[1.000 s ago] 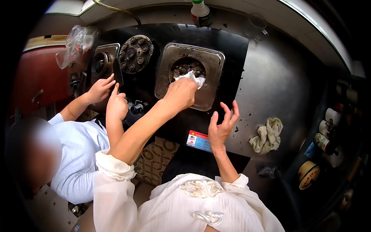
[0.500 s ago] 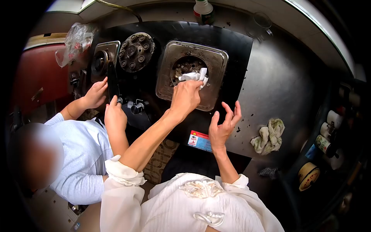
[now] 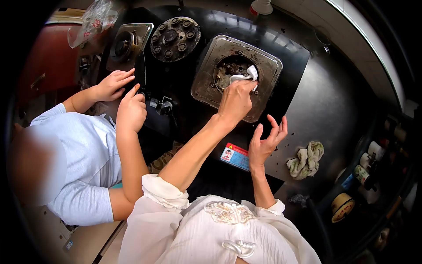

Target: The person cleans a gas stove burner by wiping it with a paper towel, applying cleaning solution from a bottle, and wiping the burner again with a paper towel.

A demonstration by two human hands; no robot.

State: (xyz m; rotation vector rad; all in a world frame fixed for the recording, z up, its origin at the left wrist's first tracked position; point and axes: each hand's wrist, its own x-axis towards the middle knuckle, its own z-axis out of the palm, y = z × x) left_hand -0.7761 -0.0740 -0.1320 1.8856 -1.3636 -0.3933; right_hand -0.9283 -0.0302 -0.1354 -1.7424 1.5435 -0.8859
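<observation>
My left hand is closed around a bunched white textured cloth. It presses the cloth against the right side of the round burner recess, which is dark with grime. Around the recess lies a square metal drip tray with stained edges. My right hand hovers by the front right of the black stove top, fingers apart and holding nothing. Just left of it, a red and blue warning label is stuck on the stove's front.
On the left, a person's hands are at the stove edge beside another burner. A round burner part lies on the stove top. A dirty rag rests on the metal counter. A plastic bag hangs at upper left.
The view has shifted, so the stove appears further right and higher. My left hand has moved the cloth slightly rightward in the recess. My right hand stays open. The other person's hands have shifted.
</observation>
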